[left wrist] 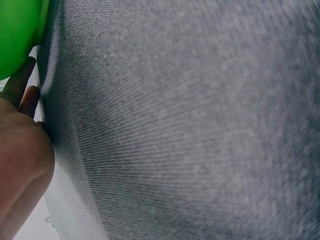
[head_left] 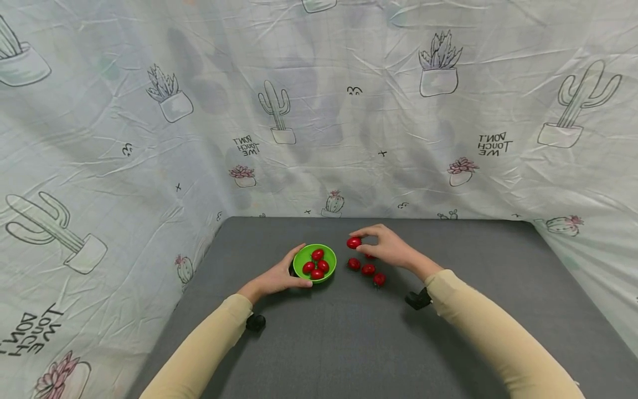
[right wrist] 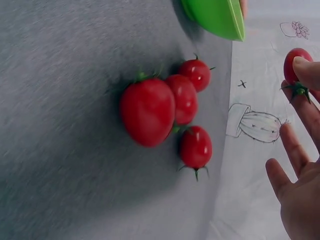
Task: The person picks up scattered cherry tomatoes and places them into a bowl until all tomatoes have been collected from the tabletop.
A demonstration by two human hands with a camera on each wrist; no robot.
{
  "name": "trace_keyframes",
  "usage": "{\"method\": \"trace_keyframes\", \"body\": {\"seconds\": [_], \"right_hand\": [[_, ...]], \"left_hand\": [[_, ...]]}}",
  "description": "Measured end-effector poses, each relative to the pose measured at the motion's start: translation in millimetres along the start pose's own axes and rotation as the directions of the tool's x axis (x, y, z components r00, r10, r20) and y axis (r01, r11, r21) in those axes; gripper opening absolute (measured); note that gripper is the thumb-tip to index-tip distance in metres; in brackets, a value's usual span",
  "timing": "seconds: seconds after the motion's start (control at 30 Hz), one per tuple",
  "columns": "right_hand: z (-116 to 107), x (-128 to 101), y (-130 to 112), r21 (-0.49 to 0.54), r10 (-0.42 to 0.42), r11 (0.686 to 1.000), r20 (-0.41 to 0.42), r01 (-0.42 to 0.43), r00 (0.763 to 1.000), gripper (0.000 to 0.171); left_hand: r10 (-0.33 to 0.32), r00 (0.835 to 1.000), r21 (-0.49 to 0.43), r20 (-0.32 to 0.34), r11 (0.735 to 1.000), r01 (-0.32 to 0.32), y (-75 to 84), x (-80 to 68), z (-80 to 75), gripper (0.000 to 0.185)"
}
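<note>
Here's the right hand [head_left: 386, 244], up over the grey table [head_left: 324, 343], and it has a red tomato [head_left: 354, 243] nipped between thumb [right wrist: 307, 70] and forefinger [right wrist: 305, 110]! It's a small, neat pinch, thumb pressed to one side, the green calyx [right wrist: 299, 91] poking out beside the finger. The remaining fingers [right wrist: 295, 150] stretch away, spread apart, touching nothing.

Across to the left hand [head_left: 276, 279], and that's a much wider grip: thumb along the near side, fingers round the far left, with the green bowl [head_left: 303, 257] between them. The left wrist view picks up a fingertip right by the bowl's outer wall, a second finger just below it; the rest is too cut off to tell.

Inside the bowl, four tomatoes [head_left: 317, 274] sit bunched together. The pinched one is out to the right of the rim, near it but apart, raised off the table. Below that right hand, four loose tomatoes [head_left: 368, 269] lie close together on the grey surface, one of them partly covered by the hand from the head view.

Pale sleeves [head_left: 498, 332] reach in from both sides, a black device [head_left: 417, 300] by each wrist, and behind it all hangs a cactus-print cloth [head_left: 319, 111].
</note>
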State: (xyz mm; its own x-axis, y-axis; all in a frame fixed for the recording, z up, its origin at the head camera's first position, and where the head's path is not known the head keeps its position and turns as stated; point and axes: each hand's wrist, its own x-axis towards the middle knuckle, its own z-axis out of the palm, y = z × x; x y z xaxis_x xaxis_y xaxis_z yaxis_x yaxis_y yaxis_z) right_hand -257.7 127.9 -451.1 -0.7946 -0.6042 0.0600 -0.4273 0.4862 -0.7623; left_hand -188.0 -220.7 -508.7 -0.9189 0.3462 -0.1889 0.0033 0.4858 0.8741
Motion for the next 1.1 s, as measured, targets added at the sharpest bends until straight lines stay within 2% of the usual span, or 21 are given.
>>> {"method": "trace_keyframes", "body": {"seconds": [0.67,0.87,1.1], "right_hand": [[30.9,36.9,-22.5,0.051,-0.076,0.996,0.089,0.072,0.993,0.036],[38.9,45.4,-21.7,0.075,-0.14,0.988,0.12,0.132,0.983,0.034],[48.6,53.7,-17.7,0.079,-0.167,0.985,0.175,0.155,0.97,0.033]], "left_hand": [[-0.023,1.0,0.007,-0.005,1.0,0.023,-0.3,2.0,-1.1,0.107],[-0.029,1.0,-0.005,-0.004,1.0,0.029,0.3,3.3,-1.6,0.105],[-0.042,0.999,-0.009,-0.002,0.999,0.042,0.1,3.9,-2.6,0.104]]}}
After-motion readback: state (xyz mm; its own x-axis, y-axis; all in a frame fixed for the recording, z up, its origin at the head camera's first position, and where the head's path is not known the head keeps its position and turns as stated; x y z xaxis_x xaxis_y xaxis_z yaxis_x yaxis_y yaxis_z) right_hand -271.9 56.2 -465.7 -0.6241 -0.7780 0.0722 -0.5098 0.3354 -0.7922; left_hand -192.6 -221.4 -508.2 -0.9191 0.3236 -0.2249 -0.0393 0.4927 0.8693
